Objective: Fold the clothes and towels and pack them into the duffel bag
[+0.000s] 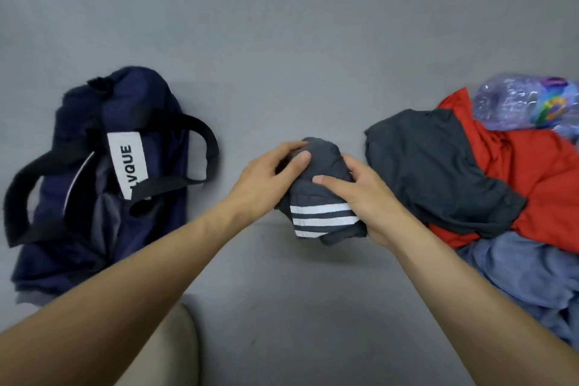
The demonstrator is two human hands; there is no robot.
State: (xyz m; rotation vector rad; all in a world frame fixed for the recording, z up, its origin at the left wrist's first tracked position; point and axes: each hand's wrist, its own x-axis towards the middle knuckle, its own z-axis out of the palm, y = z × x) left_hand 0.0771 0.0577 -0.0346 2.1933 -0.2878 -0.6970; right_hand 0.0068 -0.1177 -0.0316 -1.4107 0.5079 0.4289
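1. Charcoal-grey folded garment with three white stripes [319, 197]: held as a compact bundle just above the plain grey floor [282, 25], between the bag and the unfolded pile.
2. Left hand [269, 178]: fingers curl over the bundle's far end, thumb pressed on top. Right hand [369, 200]: clasps the near right side, thumb across the top. Both hands grip the cloth.
3. Handling (judged): light, soft and limp. The folds will probably spring open unless the bundle is kept pinched from two sides, best across the thick folded middle and not by a loose edge.
4. Navy fabric duffel bag [75, 247] with black webbing straps [203, 135]: lies to the left, well apart from the bundle. Its white label [127, 166] reads "VQUE", the first letters hidden by a strap.
5. Unfolded pile, right: dark grey shirt [438, 166] over a red garment [548, 172] and a blue cloth [532, 276]. A crumpled clear plastic bottle [507, 103] lies behind, its label unreadable.
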